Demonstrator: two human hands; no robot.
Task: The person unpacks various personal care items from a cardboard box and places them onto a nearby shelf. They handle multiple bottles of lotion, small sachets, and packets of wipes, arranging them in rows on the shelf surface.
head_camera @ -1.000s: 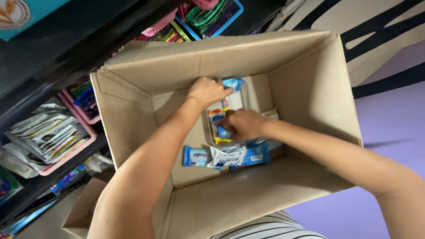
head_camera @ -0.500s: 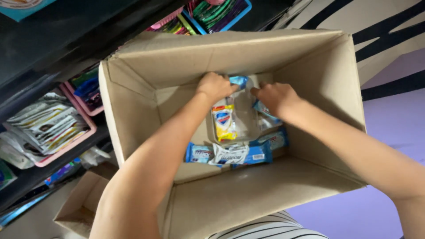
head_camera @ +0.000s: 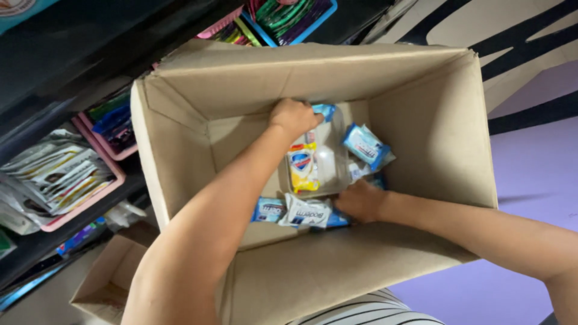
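Both arms reach down into a large open cardboard box (head_camera: 421, 120). My left hand (head_camera: 293, 116) is closed on the top edge of a clear plastic bag (head_camera: 328, 159) that holds a yellow and white packet (head_camera: 303, 168). My right hand (head_camera: 361, 200) rests low in the box, fingers curled on the blue and white wipe packs (head_camera: 304, 212) lying along the bottom. Another blue wipe pack (head_camera: 364, 144) leans against the right wall of the box.
Dark shelving on the left carries a pink tray of white sachets (head_camera: 63, 177), another pink tray (head_camera: 111, 129) and a blue basket of coloured packets (head_camera: 289, 15). A smaller open carton (head_camera: 111, 283) stands below left. Purple floor (head_camera: 536, 162) lies to the right.
My right hand has let go of the blue pack near the bag's top and dropped to the wipe packs at the bottom. The left hand keeps its grip on the bag.
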